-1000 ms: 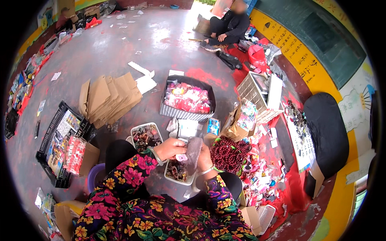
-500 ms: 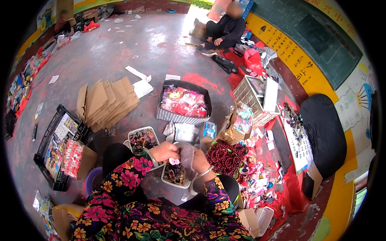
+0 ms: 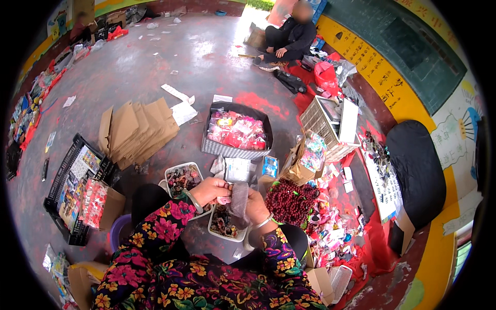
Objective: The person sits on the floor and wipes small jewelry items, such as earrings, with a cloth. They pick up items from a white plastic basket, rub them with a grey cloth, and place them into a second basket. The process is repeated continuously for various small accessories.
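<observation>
My left hand (image 3: 211, 191) is closed in a pinch around a small pink trinket (image 3: 224, 199), whose exact kind is too small to make out. Beside it, my right hand (image 3: 256, 207) grips a small greyish see-through bag (image 3: 239, 198) that hangs flat between the two hands. Just below them stands a white basket (image 3: 238, 238) of dark hair ties and small accessories. Another white basket (image 3: 199, 168) with similar small pieces sits to the left, past my left wrist.
Ahead stands a grey woven bin (image 3: 232, 150) of pink packets. Folded cardboard (image 3: 137, 132) and a black crate (image 3: 54, 199) lie left. Dark red beads (image 3: 292, 203), an open carton (image 3: 295, 168) and scattered trinkets are at right. A person (image 3: 294, 39) sits far off.
The see-through bag, bunched before, now hangs flatter and straighter. My left hand has shifted slightly up, and the pink trinket has risen closer to its fingertips.
</observation>
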`<state>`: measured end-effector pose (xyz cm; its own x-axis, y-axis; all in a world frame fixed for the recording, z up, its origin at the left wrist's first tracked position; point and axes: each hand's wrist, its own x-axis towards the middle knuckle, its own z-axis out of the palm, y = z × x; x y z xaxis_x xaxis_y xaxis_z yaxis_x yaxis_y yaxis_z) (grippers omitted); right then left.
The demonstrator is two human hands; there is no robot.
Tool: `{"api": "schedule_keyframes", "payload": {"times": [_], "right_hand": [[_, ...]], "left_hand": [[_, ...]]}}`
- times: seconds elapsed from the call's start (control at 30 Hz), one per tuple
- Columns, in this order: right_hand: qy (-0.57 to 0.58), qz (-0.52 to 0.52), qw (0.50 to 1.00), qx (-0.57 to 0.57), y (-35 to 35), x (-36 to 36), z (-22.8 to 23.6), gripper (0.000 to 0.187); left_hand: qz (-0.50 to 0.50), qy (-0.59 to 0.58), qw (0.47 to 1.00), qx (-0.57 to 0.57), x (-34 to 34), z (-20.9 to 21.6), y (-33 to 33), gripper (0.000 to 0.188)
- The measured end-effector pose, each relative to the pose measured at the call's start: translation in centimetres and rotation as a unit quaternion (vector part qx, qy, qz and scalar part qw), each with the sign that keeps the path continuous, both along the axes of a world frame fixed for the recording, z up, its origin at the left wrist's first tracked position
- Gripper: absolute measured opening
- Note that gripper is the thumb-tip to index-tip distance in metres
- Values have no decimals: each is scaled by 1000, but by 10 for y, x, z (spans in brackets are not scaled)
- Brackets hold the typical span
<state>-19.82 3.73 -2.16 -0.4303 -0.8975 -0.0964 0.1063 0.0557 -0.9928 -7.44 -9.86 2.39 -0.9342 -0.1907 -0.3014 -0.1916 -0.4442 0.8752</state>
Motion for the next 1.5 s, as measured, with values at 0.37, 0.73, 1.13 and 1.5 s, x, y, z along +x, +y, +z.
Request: {"api": "schedule_keyframes", "payload": {"times": [0.37,0.73,1.13,1.5], "right_hand": [[83,1,996,32,-1,5,3,21],[346,-36,932,100,0,14,28,27],[376,-63,923,49,-1,11,11,26],[251,-126,960,21,-2,12,-12,13]], "left_hand": [[-58,21,975,-212,-6,-30,-6,11],[-84,-25,979,-182,-3,-19,-5,11],[-138,-37,940,-311,-9,-16,-8,16],[-153,47,933,-323,-8,-11,-3,17]]}}
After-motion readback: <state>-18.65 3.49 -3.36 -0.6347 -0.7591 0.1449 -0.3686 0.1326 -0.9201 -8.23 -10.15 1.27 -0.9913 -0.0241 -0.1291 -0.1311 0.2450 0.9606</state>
